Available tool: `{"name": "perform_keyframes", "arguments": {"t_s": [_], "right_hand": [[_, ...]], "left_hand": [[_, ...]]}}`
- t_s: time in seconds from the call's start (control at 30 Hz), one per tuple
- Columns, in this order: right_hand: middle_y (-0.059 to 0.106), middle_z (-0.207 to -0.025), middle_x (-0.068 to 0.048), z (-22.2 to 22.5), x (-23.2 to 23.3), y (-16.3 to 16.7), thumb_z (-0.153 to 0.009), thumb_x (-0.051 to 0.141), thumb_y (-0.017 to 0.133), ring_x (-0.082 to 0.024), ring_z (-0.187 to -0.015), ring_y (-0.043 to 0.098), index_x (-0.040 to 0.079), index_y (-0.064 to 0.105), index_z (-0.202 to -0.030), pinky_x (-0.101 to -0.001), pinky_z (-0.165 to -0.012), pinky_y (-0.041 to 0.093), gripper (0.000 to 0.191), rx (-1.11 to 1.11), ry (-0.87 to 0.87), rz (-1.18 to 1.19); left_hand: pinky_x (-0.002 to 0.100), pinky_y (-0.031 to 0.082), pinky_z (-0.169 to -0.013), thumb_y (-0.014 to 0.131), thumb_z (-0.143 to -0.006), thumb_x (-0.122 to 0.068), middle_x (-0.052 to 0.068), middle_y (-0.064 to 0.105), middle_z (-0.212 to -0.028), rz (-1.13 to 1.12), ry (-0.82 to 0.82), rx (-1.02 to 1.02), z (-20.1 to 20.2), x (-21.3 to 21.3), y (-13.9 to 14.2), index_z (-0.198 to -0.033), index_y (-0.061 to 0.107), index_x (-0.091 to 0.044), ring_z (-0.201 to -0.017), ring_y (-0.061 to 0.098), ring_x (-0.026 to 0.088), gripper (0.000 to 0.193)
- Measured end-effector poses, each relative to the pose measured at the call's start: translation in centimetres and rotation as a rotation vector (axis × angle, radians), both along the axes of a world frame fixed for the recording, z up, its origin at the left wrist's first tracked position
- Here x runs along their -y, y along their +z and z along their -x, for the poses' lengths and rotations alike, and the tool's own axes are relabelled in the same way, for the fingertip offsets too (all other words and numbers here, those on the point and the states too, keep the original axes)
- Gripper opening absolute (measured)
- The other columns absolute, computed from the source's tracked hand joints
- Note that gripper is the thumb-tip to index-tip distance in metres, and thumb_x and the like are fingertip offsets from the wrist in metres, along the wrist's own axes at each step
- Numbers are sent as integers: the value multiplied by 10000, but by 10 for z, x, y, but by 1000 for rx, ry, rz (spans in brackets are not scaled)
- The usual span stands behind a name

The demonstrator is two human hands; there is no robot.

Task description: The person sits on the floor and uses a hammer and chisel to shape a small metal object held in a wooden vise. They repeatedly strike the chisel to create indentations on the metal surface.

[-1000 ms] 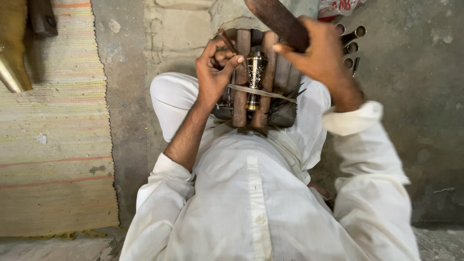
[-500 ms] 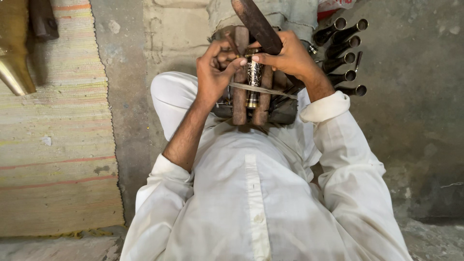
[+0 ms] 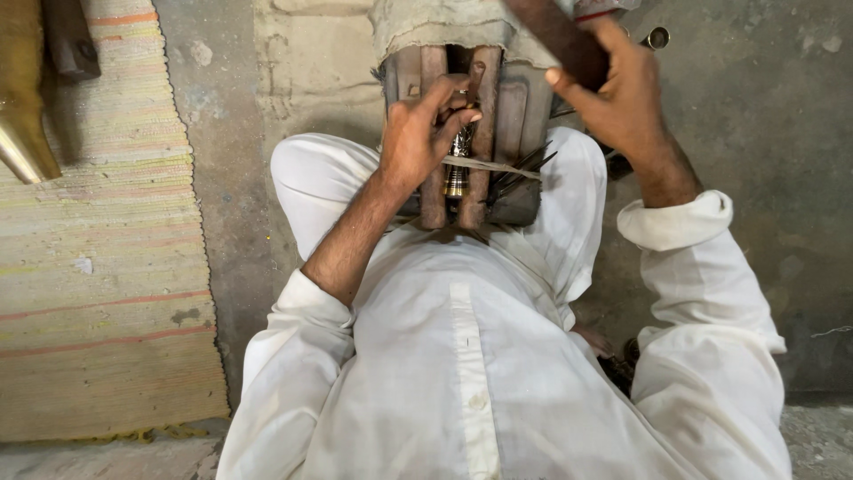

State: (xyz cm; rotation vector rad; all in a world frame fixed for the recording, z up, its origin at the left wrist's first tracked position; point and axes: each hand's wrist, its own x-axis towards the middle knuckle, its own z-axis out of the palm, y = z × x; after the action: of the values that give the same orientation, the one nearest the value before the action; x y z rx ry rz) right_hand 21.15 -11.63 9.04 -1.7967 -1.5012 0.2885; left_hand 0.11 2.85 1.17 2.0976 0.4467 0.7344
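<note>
Small metal piece: the small shiny patterned metal piece stands up between two brown wooden bars, right in front of the person's knees. The bars seem to squeeze it so it cannot wobble.
Strap: a thin pale strap runs across the bars, touching them, as if to pull them tight.
Left hand: the left hand is curled up, its fingertips pinched on a small thin dark tool that points down at the top of the metal piece. It looks held like that to keep the tip in one spot.
Right hand: the right hand is closed around a thick dark brown stick, lifted up above the bars and off to the side.
Cloth: a grey worn cloth hangs over the far end of the bars.
Clothes: a white shirt with sleeves rolled up, maybe to keep the arms free.
Floor: a grey stone floor, with a striped woven mat on the left side.
Corner: a shiny brass-coloured thing lies on the mat, well apart from the hands.
</note>
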Motion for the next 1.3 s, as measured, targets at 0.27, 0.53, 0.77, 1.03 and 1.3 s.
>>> {"name": "perform_keyframes", "arguments": {"t_s": [0.27,0.53,0.77,1.03,1.3], "right_hand": [[754,-1068,-85,-19,18,29,-865,51,852,-238,-959,708,69,689,-1250,-388,-844,538,419,740,25,65],[741,-900,-99,-27,30,12,-975,190,863,-257,-791,700,90,720,-1229,-415,-747,510,308,504,-1,311],[738,-958,-115,-22,48,-17,-951,236,862,-266,-809,726,85,700,-1288,-389,-730,534,403,268,-47,286],[705,-1087,-169,-21,55,-36,-1026,172,838,-298,-966,715,-27,638,-1232,-386,-830,552,349,71,-104,-1],[742,-1030,-87,-24,64,-35,-979,28,845,-274,-886,628,66,714,-1211,-412,-793,479,270,524,-193,99]], "left_hand": [[339,651,-704,788,-979,-248,115,801,-1026,-38,18,-21,-1,-4,-15,-1309,616,-86,-845,798,206,406],[349,680,-799,823,-937,-179,103,810,-1009,95,-171,-24,0,-24,-10,-1274,628,-94,-969,809,207,399],[394,636,-836,812,-932,-159,118,794,-1049,-47,-398,-96,-7,-31,3,-1256,611,-70,-1001,787,266,391],[412,610,-755,789,-960,-189,106,796,-990,-132,-341,-145,-4,-26,5,-1235,600,-94,-911,779,284,347],[408,614,-748,780,-966,-194,108,795,-981,-116,-308,-140,-4,-24,2,-1221,590,-106,-906,781,295,329]]}}
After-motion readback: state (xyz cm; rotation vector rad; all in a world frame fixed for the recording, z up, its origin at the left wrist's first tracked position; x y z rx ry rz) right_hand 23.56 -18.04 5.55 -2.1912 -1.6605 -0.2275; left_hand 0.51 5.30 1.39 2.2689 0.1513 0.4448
